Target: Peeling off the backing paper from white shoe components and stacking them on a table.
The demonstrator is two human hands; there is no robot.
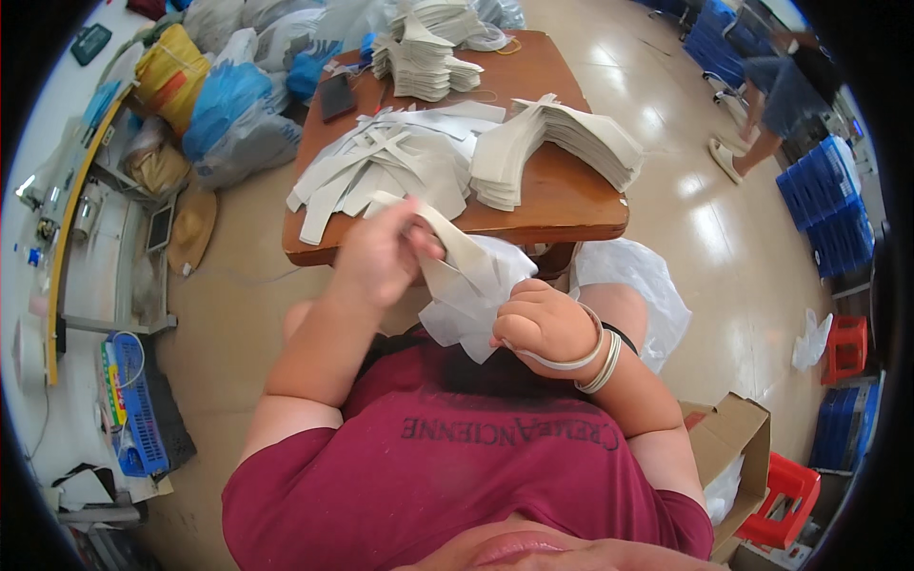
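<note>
My left hand (381, 252) pinches the upper end of a long white fabric piece (457, 252) near the front edge of a small wooden table (562, 195). My right hand (543, 324), with pale bands on its wrist, is closed on a bunch of white fabric pieces (466, 309) held over my lap. On the table lie a loose heap of white strips (381, 167), a curved stack of cut pieces (562, 138) and a taller stack (424, 62) at the back.
Filled plastic bags (224, 109) crowd the floor left of the table. A blue basket (133, 400) and a work bench (76, 219) stand at the left. A cardboard box (728, 443), red stools (790, 495) and blue crates (828, 209) are at the right, where another person (785, 90) stands.
</note>
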